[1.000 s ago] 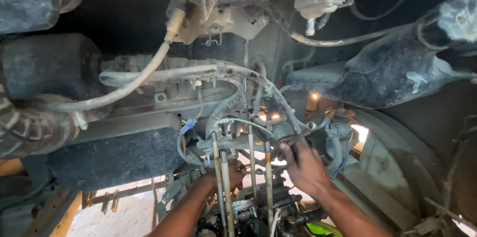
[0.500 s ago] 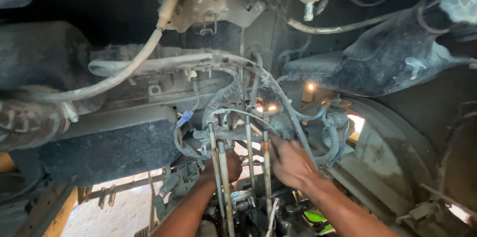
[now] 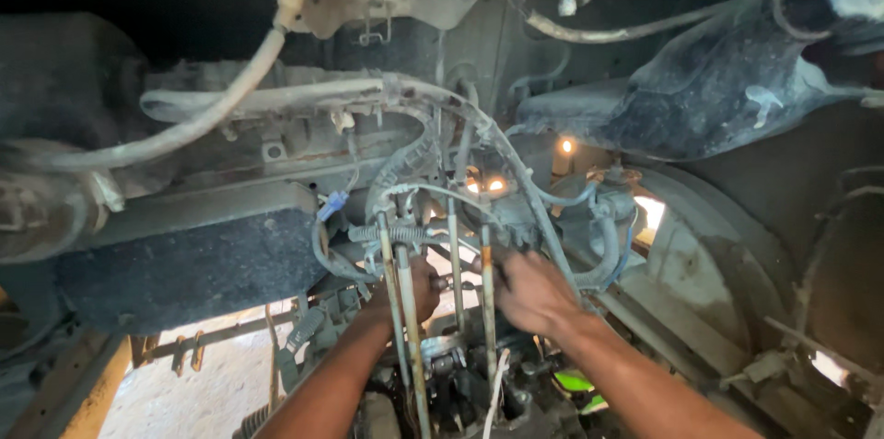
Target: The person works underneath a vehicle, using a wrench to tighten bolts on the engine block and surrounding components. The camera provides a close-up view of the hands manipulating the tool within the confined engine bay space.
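I look up at the dusty underside of a vehicle. My left hand (image 3: 412, 290) reaches up behind two thin metal rods (image 3: 398, 310) and closes around a small fitting (image 3: 440, 283) between the hands. My right hand (image 3: 534, 294) is curled just right of another upright rod (image 3: 487, 296), its fingers pressed up into a cluster of grey hoses and cables (image 3: 460, 209). What the right fingers hold is hidden. Both forearms rise from the bottom of the view.
A dark grey box-shaped tank (image 3: 184, 264) hangs at the left. A pale hose (image 3: 230, 80) curves across the top left. A large dark housing (image 3: 727, 80) fills the upper right. A green object (image 3: 573, 382) shows below my right arm. Sunlit ground (image 3: 212, 365) lies lower left.
Both hands have shifted a little to the left and lower in view, coming closer together around the rods. The view has tilted slightly upward.
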